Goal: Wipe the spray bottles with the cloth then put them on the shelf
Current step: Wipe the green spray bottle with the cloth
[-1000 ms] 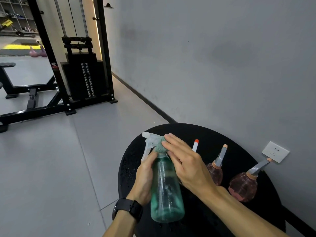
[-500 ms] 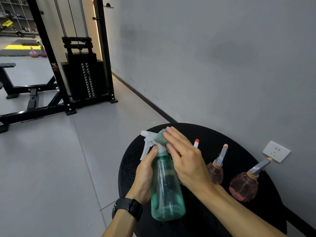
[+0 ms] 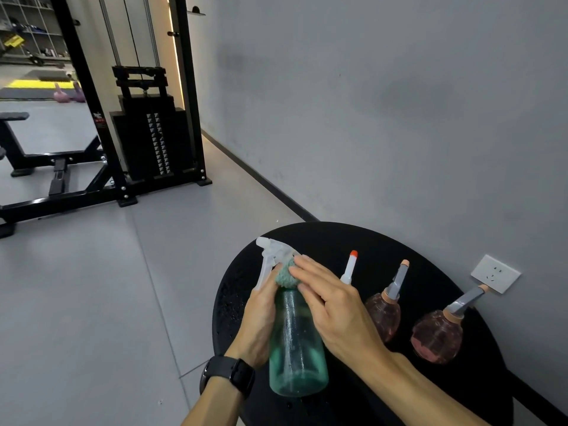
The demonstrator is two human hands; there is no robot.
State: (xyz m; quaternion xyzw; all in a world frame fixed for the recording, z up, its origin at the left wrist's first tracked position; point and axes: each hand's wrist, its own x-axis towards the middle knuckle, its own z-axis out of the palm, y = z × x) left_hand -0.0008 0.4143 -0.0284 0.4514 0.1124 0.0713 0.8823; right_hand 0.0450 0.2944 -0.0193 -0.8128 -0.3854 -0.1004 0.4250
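Note:
A green translucent spray bottle (image 3: 296,345) with a white trigger head is held above the round black table (image 3: 338,241). My left hand (image 3: 261,315) grips its body from the left. With straight fingers, my right hand (image 3: 335,309) presses a small teal cloth (image 3: 284,273) against the bottle's neck. Behind my right hand rises a white nozzle with an orange tip (image 3: 350,265); its bottle is hidden. Two round pink spray bottles (image 3: 384,312) (image 3: 436,336) stand on the table to the right.
The table stands against a grey wall with a white socket (image 3: 495,273). A black cable weight machine (image 3: 147,130) and a bench frame (image 3: 46,167) stand on the grey floor to the far left. Distant shelving (image 3: 30,29) shows at the top left.
My right hand has slid the cloth slightly around the bottle's neck, just under the trigger head. The bottle and my left hand stay almost where they were.

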